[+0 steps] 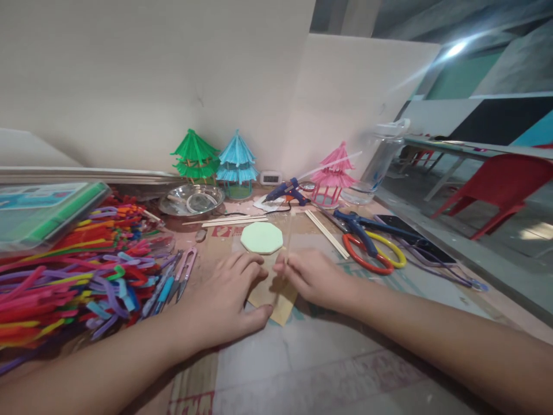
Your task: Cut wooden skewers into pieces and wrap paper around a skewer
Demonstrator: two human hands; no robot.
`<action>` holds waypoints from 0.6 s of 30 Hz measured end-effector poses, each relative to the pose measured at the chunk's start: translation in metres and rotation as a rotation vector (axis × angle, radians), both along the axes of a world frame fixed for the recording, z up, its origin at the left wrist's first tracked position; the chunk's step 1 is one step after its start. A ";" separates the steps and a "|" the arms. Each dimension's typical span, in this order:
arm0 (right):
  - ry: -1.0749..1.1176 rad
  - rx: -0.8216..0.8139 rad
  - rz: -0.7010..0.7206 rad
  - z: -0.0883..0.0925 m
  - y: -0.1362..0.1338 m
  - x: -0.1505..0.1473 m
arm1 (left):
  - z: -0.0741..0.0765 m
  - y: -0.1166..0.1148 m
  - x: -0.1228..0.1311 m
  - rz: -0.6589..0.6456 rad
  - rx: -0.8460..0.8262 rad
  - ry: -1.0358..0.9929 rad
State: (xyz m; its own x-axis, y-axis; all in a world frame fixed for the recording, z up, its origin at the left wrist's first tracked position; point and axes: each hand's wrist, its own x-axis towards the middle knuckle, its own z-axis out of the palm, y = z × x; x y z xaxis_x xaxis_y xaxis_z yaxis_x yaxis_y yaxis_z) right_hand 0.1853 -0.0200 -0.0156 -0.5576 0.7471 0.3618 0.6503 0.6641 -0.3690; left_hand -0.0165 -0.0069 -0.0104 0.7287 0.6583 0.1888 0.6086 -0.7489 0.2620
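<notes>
My left hand [228, 297] lies flat, fingers spread, pressing on a piece of brown cardboard [276, 300] on the table. My right hand [309, 275] is closed in a pinch on a thin wooden stick [280, 271] held over that cardboard, fingertips close to the left hand's. A pale green octagonal foam piece [261, 237] lies just beyond both hands.
A heap of coloured pipe cleaners [73, 271] fills the left. Small snips [184, 271], scissors [367, 239], a blue glue gun [287, 193], loose sticks [326, 231], a metal dish [192, 200], a phone [410, 233], a bottle [380, 164] and green [195, 154], blue [237, 158] and pink [334, 170] paper pagodas stand behind.
</notes>
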 end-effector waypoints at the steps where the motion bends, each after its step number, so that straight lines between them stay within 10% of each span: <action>1: 0.000 -0.008 0.039 0.000 -0.001 -0.001 | 0.000 0.000 0.000 -0.002 -0.003 -0.003; 8: 0.096 -0.102 -0.089 0.000 0.009 0.003 | 0.001 0.000 0.001 0.016 -0.009 0.019; 18: 1.061 -0.746 -0.114 -0.009 0.032 0.008 | 0.000 0.000 -0.002 0.001 0.100 -0.114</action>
